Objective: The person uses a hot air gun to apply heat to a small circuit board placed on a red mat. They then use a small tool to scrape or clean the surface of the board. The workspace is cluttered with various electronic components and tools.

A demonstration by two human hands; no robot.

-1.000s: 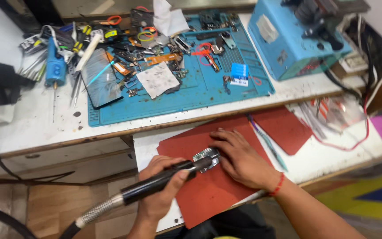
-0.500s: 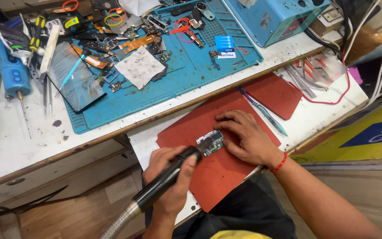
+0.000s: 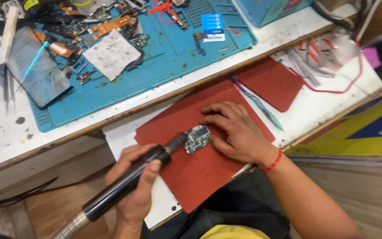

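1. Since prev frame: view shifted down/left, so hands sit nearer centre; tool nozzle and circuit board kept same contact.
2. Left hand [image 3: 135, 183] clenched round black handpiece [image 3: 131, 179] w/ metal hose at rear; nozzle tip touches board's left edge.
3. Circuit board [image 3: 197, 138] lies flat on red mat [image 3: 208, 172], approx mid-mat.
4. Right hand [image 3: 233, 130] palm-down, fingers pinning board from right side; red band at wrist.
5. Blue mat [image 3: 173, 48] on upper surface, cluttered w/ parts & paper scrap; blue pen [image 3: 257, 102] just right of hand.
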